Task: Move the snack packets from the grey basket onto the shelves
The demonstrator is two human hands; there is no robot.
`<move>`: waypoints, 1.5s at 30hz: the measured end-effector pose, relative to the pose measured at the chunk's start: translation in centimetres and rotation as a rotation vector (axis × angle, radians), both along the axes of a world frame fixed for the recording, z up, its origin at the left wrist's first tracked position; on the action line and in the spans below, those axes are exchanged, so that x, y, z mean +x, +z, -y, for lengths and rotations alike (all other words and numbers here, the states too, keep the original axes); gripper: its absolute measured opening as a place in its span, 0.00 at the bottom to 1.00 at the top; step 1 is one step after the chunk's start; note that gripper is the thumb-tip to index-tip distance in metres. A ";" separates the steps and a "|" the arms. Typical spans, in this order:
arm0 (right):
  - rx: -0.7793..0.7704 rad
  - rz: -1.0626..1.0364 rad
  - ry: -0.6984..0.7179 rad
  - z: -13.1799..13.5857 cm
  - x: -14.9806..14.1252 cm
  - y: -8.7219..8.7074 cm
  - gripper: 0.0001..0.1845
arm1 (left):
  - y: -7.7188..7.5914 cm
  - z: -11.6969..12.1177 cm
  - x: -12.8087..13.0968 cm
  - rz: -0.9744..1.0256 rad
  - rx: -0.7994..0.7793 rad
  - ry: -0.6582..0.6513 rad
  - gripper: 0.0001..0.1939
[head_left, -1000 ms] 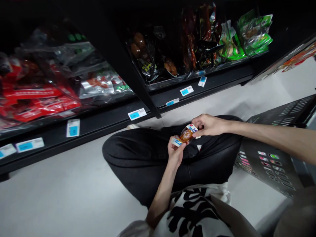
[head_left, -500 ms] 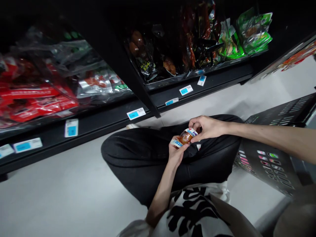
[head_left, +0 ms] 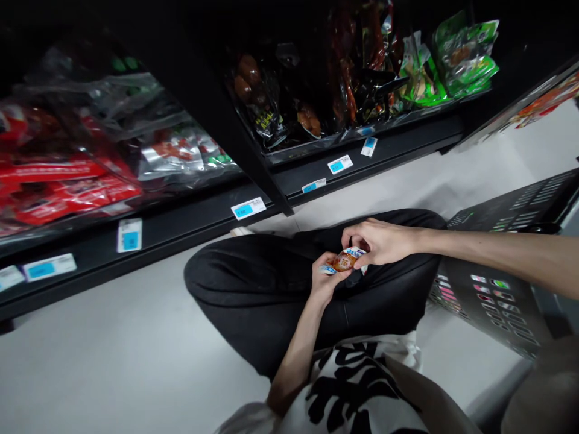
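Above my crossed legs I hold a small packaged egg (head_left: 346, 260), a brown rounded piece in clear wrap with white and blue printed ends. My left hand (head_left: 324, 280) grips its left end, thumb along the near edge. Over its right end, my right hand (head_left: 384, 242) is closed with curled fingers and thumb on the wrapper. Parts of the wrapper are hidden behind the fingers of both hands.
A black shelf (head_left: 199, 108) ahead bears red packets (head_left: 67, 187), brown vacuum packs (head_left: 310, 119) and green packets (head_left: 468, 60), with price tags (head_left: 248, 208) along its edge. A grey perforated basket (head_left: 493, 301) stands at my right on the pale floor (head_left: 113, 361).
The packaged egg has tilted and sunk slightly in my hands. My right hand has turned and curled further over its right end; my left hand has shifted a little right.
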State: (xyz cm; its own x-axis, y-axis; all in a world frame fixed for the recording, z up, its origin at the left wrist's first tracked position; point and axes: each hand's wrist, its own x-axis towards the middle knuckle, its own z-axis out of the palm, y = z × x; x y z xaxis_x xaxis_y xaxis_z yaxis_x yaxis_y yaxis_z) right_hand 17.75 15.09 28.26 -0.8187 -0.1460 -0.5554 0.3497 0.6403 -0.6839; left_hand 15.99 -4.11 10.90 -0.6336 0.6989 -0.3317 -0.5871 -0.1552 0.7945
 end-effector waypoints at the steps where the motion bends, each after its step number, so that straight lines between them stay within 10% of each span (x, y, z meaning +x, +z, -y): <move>1: 0.016 -0.005 0.007 0.1 0.0 0.1 0.19 | 0.0 0.0 0.0 0.002 -0.001 -0.010 0.22; 23: 0.254 -0.038 0.218 0.1 -0.1 0.8 0.12 | 0.8 -0.1 0.4 0.028 0.064 -0.174 0.22; 45: 0.273 -0.016 0.316 0.0 -0.1 0.8 0.14 | -2.3 -0.2 0.8 -0.100 -0.101 -0.065 0.30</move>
State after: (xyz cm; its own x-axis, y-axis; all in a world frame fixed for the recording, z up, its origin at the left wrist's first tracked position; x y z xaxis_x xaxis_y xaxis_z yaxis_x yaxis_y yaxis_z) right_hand 17.61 15.14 29.05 -0.7661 -0.2404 -0.5960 0.0977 0.8730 -0.4778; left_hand 16.82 -3.95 8.57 -0.6216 0.7057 -0.3400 -0.5105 -0.0357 0.8592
